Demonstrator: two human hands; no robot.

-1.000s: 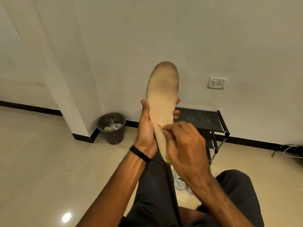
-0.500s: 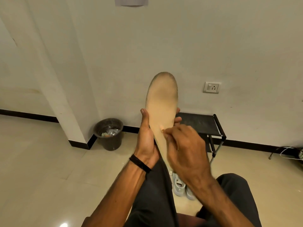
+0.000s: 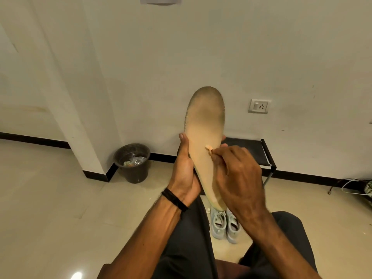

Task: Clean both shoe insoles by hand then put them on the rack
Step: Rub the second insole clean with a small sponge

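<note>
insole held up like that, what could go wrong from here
The left hand grips the insole only along its lower half, so the dirty toe end may flex while the right hand picks at its middle, and it might slip. Loosened bits could drop onto the pale shoes directly below rather than into the bin, which stands off to the left.

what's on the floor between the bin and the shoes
In the head view that stretch of floor shows only bare tile. The left hand and its forearm, holding the insole, hide part of it between bin and shoes.
</note>
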